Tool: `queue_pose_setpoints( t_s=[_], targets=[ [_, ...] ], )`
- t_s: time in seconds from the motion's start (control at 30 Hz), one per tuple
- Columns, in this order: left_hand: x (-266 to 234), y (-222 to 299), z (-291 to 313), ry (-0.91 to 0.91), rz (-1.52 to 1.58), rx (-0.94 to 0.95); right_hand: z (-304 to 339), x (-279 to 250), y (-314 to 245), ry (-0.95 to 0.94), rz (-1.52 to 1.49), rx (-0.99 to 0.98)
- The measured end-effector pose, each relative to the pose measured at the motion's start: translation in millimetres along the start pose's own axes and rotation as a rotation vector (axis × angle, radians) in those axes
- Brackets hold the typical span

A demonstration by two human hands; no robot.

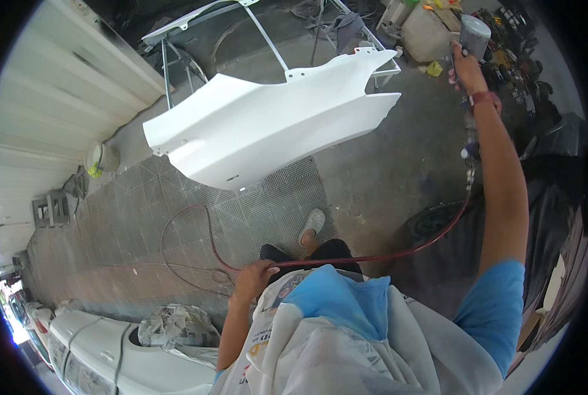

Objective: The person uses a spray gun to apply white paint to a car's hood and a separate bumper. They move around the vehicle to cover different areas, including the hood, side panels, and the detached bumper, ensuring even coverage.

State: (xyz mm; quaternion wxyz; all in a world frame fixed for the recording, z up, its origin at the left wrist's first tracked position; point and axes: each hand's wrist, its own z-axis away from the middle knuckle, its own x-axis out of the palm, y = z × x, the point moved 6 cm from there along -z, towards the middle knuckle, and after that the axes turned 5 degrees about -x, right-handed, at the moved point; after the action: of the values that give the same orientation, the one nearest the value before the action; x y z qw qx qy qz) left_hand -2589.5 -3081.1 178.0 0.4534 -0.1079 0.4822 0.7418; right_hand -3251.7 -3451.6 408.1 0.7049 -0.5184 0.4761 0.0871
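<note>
Right-hand fingers (453, 76) close around a spray gun (474, 39); trigger position cannot be told. Left-hand fingers (266, 264) curl around a red air hose (406, 255). The white car body panel (274, 125) rests on a metal-tube stand (266, 36), left of the right-hand fingers and forward of the left-hand fingers, touching neither.

Trip hazard: hose slack loops across the floor tiles (123, 227) left of the left-hand fingers; a foot caught in it could jerk the gun. Surface hazard: if the left-hand fingers lose the hose, it could swing against the panel and mark it. Leak hazard: excessive gun tilt could spill the cup's contents.
</note>
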Motion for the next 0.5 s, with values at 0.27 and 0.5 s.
queue_pose_setpoints(
  t_s=[0.27, 0.5],
  targets=[
    [107.0, -136.0, 90.1, 0.179, 0.130, -0.148, 249.0, 91.0, -106.3, -0.341, -0.429, -0.262],
    [190.4, -228.6, 241.0, 0.182, -0.040, -0.354, 427.3, 203.1, -254.4, -0.668, -0.628, -0.582]
  ],
)
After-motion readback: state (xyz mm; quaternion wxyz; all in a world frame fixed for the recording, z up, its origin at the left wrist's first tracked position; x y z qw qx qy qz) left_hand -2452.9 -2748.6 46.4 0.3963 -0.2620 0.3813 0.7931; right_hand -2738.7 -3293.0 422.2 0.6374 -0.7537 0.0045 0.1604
